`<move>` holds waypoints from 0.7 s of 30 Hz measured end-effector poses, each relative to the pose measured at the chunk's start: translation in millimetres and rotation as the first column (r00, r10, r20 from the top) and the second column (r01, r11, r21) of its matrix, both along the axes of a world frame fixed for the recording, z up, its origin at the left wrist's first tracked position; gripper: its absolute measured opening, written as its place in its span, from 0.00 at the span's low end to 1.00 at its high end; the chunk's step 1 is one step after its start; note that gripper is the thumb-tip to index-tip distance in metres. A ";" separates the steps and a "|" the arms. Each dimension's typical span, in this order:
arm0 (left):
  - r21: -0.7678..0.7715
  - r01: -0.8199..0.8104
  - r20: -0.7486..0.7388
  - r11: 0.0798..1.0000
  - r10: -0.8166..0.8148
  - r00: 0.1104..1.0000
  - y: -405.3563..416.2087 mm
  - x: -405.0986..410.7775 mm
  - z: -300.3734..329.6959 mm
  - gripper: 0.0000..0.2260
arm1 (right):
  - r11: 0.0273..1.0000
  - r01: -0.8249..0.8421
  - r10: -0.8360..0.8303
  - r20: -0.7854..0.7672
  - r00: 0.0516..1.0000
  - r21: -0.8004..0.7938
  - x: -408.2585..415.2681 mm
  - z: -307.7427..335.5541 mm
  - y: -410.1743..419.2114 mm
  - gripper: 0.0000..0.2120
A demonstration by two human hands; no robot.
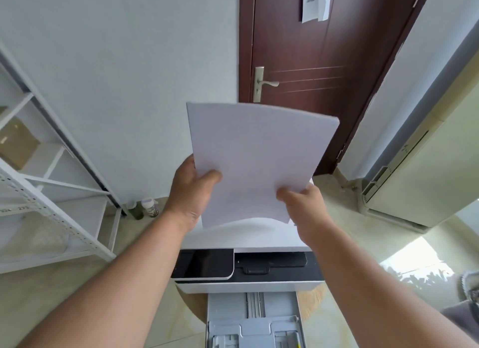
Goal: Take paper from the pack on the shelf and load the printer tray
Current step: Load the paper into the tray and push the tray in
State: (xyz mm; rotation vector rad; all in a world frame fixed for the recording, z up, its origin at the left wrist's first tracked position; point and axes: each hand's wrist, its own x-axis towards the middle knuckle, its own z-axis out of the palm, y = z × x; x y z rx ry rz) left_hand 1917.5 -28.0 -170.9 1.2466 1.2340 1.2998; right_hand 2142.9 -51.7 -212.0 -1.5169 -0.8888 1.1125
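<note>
A stack of white paper (256, 161) is held upright in the air above the white printer (248, 280), slightly bowed. My left hand (191, 189) grips its lower left edge with the thumb on the front. At the lower right corner my right hand (303, 205) pinches the sheets. Below the printer the grey paper tray (225, 319) is pulled out toward me and holds no paper; its guides show. The pack on the shelf is not clearly visible.
A white metal shelf rack (51, 192) stands at the left with a brown cardboard box (18, 142). Two small bottles (145, 207) sit on the floor by the wall. A dark wooden door (311, 49) is ahead, a pale cabinet (425, 171) at right.
</note>
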 end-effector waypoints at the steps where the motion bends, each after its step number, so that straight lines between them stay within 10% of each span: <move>1: -0.002 -0.004 -0.003 1.000 0.004 1.000 -1.5 0.2 -6.2 0.16 | 1.000 -0.007 0.006 -0.010 1.000 -0.010 -1.0 -6.8 -0.4 0.12; 21: -0.079 0.014 0.045 0.997 -0.010 0.999 -13.7 1.4 -43.1 0.15 | 0.997 -0.073 0.072 -0.082 0.994 -0.007 -4.1 -21.1 -13.0 0.14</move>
